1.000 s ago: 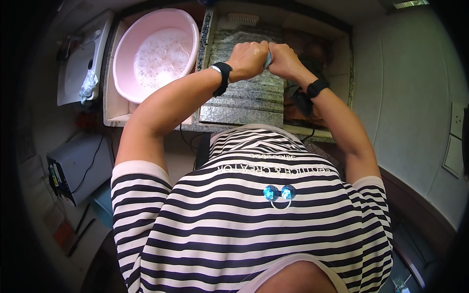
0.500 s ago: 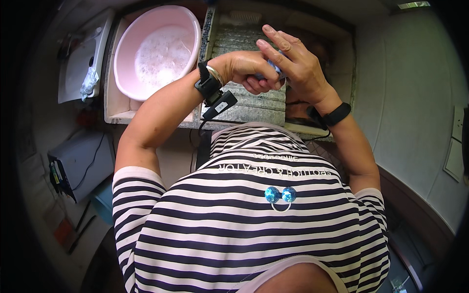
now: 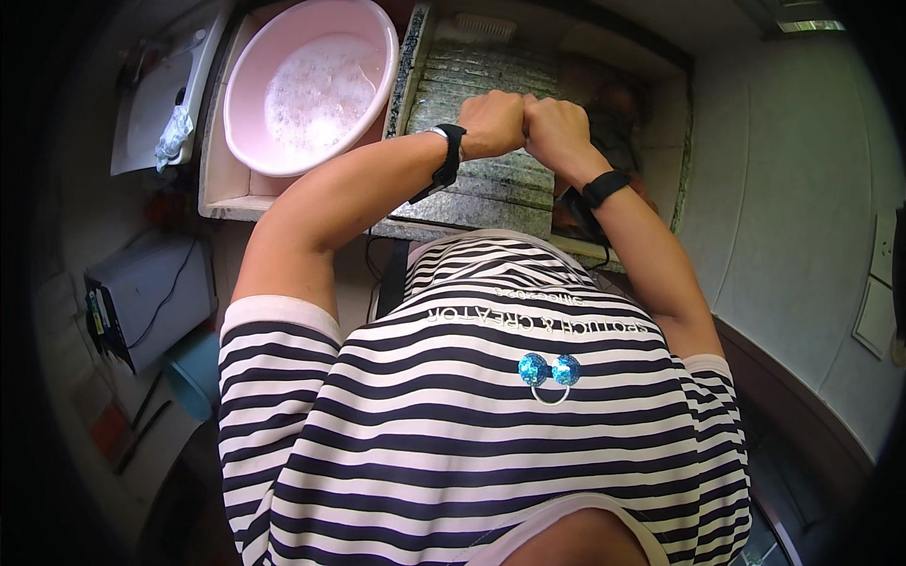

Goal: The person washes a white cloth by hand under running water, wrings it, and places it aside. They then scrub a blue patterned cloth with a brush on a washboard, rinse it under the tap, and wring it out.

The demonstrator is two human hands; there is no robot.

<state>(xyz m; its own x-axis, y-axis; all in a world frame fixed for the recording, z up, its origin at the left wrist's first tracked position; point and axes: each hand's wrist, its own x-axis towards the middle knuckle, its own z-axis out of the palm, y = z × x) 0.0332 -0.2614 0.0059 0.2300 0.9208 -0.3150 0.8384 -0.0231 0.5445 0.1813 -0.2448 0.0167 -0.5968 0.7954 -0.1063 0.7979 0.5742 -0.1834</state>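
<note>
My left hand point(image 3: 493, 123) and my right hand point(image 3: 559, 134) are both closed into fists, knuckles pressed together. They are above a wet, ribbed grey stone washboard point(image 3: 472, 206), with their backs turned up. Whatever is inside the fists is hidden now; a bit of light blue cloth showed between the hands a moment earlier. A black band with a small device circles each wrist. To the left of the washboard, a pink basin point(image 3: 243, 124) contains foamy water point(image 3: 316, 99).
The stone sink's front edge point(image 3: 401, 229) runs just before my body. At far left, a white washbasin point(image 3: 142, 132) has a crumpled pale blue cloth point(image 3: 174, 137) over its edge. Lower left are a grey box point(image 3: 156, 292) and a light blue bucket point(image 3: 192, 382). A pale wall point(image 3: 774, 170) rises on the right.
My right hand, with fingers extended before, has curled into a fist against the left. My left hand has turned back-up, and the blue cloth has gone out of sight.
</note>
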